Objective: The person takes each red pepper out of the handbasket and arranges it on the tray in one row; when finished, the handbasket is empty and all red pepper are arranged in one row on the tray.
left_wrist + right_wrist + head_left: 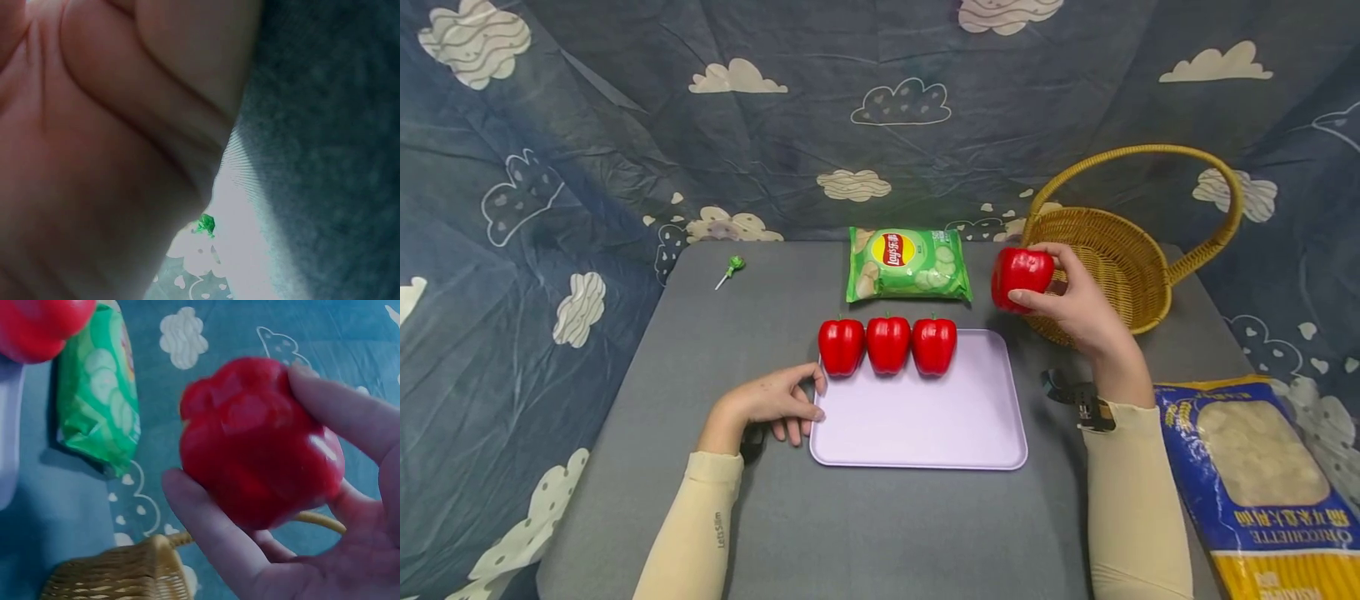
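Observation:
My right hand holds a glossy red bell pepper between thumb and fingers, raised beside the basket's left side. Up close, the pepper's lobed surface shows in the right wrist view. Three more red bell peppers, the middle one among them, stand in a row along the far left part of a lilac tray. At the tray's left rim, the bent fingers of my left hand grip the edge. In the left wrist view the palm fills much of the picture and hides the fingertips.
A wicker basket with a tall handle stands at the back right. Behind the tray lies a green chip bag; a green lollipop is at the back left. A blue-and-yellow pasta bag lies at the right edge.

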`<state>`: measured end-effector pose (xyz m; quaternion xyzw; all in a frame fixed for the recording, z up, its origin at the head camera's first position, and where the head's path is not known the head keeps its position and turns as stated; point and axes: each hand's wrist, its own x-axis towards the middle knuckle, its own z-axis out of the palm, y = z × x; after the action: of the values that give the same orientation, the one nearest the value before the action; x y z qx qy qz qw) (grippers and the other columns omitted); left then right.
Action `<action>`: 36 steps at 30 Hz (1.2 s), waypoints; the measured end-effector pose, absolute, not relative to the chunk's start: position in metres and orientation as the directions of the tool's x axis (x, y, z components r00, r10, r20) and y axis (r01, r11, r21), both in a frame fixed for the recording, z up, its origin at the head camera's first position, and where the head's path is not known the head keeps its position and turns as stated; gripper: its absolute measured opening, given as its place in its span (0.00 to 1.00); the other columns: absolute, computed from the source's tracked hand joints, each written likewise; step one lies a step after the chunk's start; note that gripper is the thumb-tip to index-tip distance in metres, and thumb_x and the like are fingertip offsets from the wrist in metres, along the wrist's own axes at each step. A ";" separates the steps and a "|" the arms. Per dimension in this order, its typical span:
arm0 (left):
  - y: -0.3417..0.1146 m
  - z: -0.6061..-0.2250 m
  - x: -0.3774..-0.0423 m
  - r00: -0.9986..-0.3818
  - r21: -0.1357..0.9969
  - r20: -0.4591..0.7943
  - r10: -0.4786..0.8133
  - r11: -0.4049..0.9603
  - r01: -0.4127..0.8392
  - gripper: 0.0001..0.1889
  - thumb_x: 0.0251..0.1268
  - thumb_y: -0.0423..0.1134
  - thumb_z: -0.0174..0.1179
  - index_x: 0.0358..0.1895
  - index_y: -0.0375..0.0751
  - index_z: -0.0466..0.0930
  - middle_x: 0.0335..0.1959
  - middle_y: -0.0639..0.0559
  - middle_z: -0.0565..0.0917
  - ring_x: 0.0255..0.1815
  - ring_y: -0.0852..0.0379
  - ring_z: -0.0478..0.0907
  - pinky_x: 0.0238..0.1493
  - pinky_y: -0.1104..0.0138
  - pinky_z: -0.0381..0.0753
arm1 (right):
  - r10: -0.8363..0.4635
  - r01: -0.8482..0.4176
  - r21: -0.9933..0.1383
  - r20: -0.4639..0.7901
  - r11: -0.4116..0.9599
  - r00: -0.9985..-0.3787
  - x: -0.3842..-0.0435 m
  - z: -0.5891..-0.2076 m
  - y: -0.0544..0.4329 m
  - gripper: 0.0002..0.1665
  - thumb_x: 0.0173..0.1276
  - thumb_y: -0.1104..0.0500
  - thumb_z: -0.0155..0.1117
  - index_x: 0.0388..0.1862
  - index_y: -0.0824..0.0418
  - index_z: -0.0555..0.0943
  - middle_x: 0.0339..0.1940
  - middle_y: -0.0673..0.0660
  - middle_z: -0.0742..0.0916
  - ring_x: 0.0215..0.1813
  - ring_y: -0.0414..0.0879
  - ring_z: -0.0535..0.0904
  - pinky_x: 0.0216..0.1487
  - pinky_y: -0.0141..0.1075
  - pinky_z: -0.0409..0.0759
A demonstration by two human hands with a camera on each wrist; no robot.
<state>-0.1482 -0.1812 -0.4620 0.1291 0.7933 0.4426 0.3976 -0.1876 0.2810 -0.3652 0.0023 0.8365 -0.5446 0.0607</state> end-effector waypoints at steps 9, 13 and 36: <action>-0.181 -0.463 -0.149 -0.651 0.805 -0.515 0.557 0.576 -0.144 0.19 0.70 0.40 0.69 0.55 0.44 0.69 0.25 0.47 0.89 0.20 0.55 0.87 0.19 0.67 0.80 | -0.239 0.070 -0.869 -0.211 0.489 -0.948 -0.181 -0.385 0.278 0.47 0.71 0.58 0.74 0.79 0.55 0.57 0.78 0.69 0.66 0.76 0.68 0.64 0.54 0.38 0.84; -0.181 -0.463 -0.149 -0.652 0.805 -0.514 0.557 0.576 -0.142 0.19 0.70 0.40 0.70 0.55 0.44 0.69 0.25 0.47 0.89 0.20 0.54 0.88 0.19 0.67 0.80 | -0.276 0.058 -0.857 -0.228 0.512 -0.934 -0.178 -0.391 0.276 0.46 0.69 0.58 0.75 0.78 0.57 0.59 0.75 0.70 0.69 0.73 0.68 0.66 0.56 0.43 0.86; -0.183 -0.461 -0.148 -0.647 0.804 -0.521 0.556 0.575 -0.152 0.19 0.71 0.41 0.69 0.55 0.45 0.70 0.26 0.46 0.89 0.20 0.54 0.88 0.20 0.68 0.81 | -0.296 0.100 -0.763 -0.364 0.639 -0.883 -0.185 -0.418 0.257 0.43 0.64 0.56 0.79 0.71 0.57 0.64 0.69 0.68 0.75 0.65 0.64 0.76 0.55 0.49 0.88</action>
<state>-0.1482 -0.1830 -0.4607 0.1274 0.7923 0.4428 0.4000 -0.1851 0.2571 -0.4177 -0.0559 0.8742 -0.4211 0.2352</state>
